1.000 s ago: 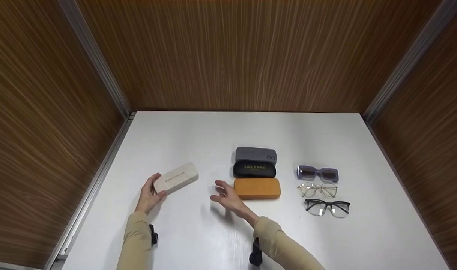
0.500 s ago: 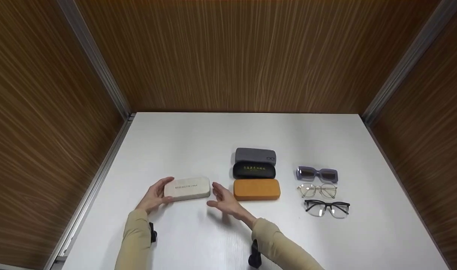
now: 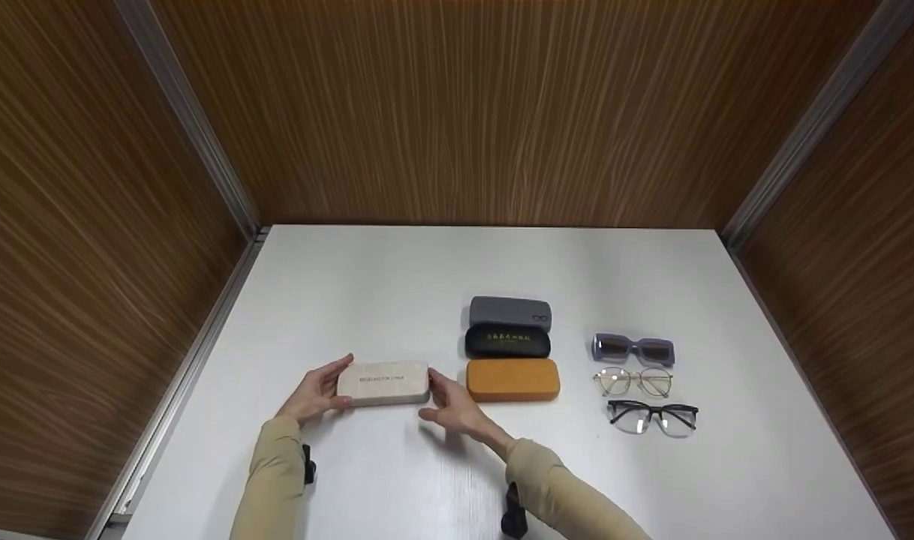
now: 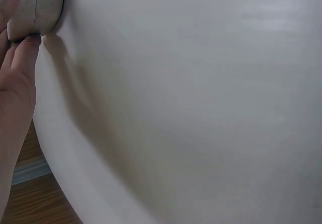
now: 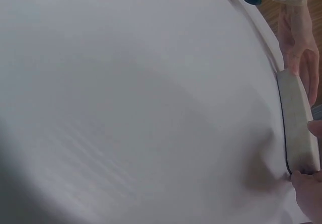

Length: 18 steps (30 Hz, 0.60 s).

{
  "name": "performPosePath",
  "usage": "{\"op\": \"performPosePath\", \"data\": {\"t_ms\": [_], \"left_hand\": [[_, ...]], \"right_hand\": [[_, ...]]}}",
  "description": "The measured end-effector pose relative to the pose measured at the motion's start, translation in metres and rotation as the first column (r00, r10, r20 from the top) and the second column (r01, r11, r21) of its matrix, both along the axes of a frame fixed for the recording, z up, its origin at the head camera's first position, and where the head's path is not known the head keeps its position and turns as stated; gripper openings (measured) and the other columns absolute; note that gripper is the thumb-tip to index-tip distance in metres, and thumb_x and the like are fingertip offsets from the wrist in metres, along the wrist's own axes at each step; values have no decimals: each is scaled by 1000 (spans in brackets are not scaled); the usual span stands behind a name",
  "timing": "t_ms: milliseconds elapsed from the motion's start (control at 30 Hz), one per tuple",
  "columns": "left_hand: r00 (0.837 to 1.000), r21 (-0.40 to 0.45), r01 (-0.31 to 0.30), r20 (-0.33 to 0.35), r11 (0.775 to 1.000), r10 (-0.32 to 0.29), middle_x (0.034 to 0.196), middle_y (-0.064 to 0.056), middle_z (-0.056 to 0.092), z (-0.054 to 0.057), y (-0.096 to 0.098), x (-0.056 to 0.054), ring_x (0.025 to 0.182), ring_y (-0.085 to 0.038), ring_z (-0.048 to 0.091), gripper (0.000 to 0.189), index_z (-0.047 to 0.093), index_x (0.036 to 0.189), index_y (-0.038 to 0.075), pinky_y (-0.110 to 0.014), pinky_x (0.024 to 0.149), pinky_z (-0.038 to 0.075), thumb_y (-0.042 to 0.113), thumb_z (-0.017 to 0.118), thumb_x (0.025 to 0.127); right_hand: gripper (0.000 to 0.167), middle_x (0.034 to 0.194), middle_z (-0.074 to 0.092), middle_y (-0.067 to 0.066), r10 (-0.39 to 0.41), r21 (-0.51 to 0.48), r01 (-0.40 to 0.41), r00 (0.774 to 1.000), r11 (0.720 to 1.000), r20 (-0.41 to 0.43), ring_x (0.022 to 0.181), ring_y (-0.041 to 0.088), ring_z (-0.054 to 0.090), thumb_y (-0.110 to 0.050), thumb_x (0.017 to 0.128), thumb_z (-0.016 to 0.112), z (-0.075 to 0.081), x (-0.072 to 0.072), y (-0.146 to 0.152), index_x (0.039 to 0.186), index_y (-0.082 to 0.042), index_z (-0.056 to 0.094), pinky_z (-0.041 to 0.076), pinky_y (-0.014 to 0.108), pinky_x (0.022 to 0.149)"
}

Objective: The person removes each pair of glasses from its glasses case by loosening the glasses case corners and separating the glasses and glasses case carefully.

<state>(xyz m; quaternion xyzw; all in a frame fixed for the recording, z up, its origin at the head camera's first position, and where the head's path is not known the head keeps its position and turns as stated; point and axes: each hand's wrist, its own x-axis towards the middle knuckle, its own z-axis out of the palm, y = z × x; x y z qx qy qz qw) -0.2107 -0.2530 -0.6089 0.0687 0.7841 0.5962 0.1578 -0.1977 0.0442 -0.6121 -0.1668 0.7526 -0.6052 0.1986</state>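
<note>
A cream glasses case (image 3: 384,381) with printed lettering lies level at the left-centre of the white table. My left hand (image 3: 314,394) holds its left end, thumb at the front and fingers behind. My right hand (image 3: 457,409) is at its other end, fingertips touching the end and thumb spread apart in the head view. In the right wrist view the cream case (image 5: 296,118) shows its front side between both hands. The left wrist view catches only a corner of the cream case (image 4: 37,7). Whether it rests fully on the table, I cannot tell.
Right of my right hand, an orange case (image 3: 512,379), a black case (image 3: 507,341) and a grey case (image 3: 510,312) stand in a column. Farther right lie purple sunglasses (image 3: 633,349), thin round glasses (image 3: 634,381) and black-framed glasses (image 3: 653,417). Wood-grain panels surround the table.
My left hand has brought the cream case rightward and nearer, turning it from slanted to level. My right hand has stayed almost in place, and its fingers now meet the case's right end.
</note>
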Motion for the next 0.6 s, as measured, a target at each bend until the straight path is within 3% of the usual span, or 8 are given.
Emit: {"op": "performPosePath", "data": {"t_ms": [133, 367, 600], "left_hand": [[1000, 6, 20, 14, 1000, -20, 163, -29, 19, 1, 2, -2, 153, -43, 18, 91, 26, 154, -9, -40, 124, 21, -8, 77, 80], [998, -28, -10, 67, 1000, 12, 164, -22, 26, 3, 7, -1, 153, -38, 22, 88, 33, 152, -6, -39, 124, 26, -8, 79, 78], [999, -112, 44, 29, 993, -41, 160, -22, 34, 5, 14, 1, 150, -42, 31, 86, 41, 149, -5, -41, 122, 31, -2, 84, 74]], "right_hand": [[80, 156, 29, 37, 8, 42, -7, 999, 999, -32, 147, 47, 33, 7, 87, 66, 3, 0, 4, 150, 20, 20, 34, 49, 121], [73, 153, 33, 39, 68, 55, -64, 995, 996, -71, 143, 47, 39, 8, 86, 63, 4, -2, 13, 147, 23, 25, 37, 50, 119], [65, 146, 43, 40, 119, 58, -113, 985, 992, -125, 137, 50, 45, 10, 86, 62, 4, -3, 26, 142, 25, 34, 40, 54, 115]]}}
